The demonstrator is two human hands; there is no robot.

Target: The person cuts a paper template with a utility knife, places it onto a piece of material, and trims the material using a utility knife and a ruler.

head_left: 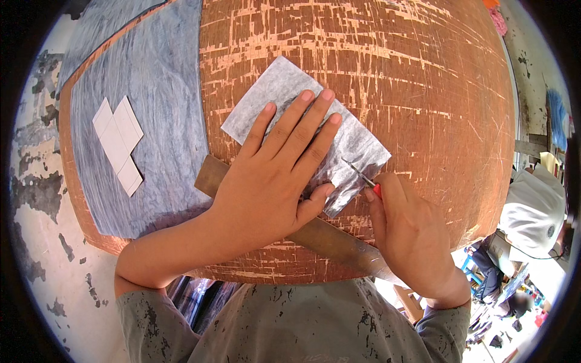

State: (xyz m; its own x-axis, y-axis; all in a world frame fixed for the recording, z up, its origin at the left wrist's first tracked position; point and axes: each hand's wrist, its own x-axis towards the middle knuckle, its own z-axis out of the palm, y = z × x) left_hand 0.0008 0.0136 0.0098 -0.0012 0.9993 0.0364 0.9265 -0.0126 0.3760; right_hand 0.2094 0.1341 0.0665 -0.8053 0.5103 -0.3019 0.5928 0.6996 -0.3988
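Head view: left hand (275,178) flat on grey sheet (357,142), right hand (408,233) gripping knife (362,176), blade toward upper left

Grey-and-white mottled sheet (339,130) under the left hand's fingers (305,130); scratched coppery-orange board (423,78) all around them. Red-handled knife (370,183) by the right fingertips (370,196). Brownish ruler (212,175), streaky blue-grey panel (163,91), white tiles (118,142).

Single head-worn fisheye view, looking steeply down onto the scratched orange-brown worktable (387,78), close above it. Table fills the frame centre; its straight edges bow toward the rim. Forearms enter from the lower edge, nearer than the table. Left of the table: stained floor. Right of it: a workshop area, far off.
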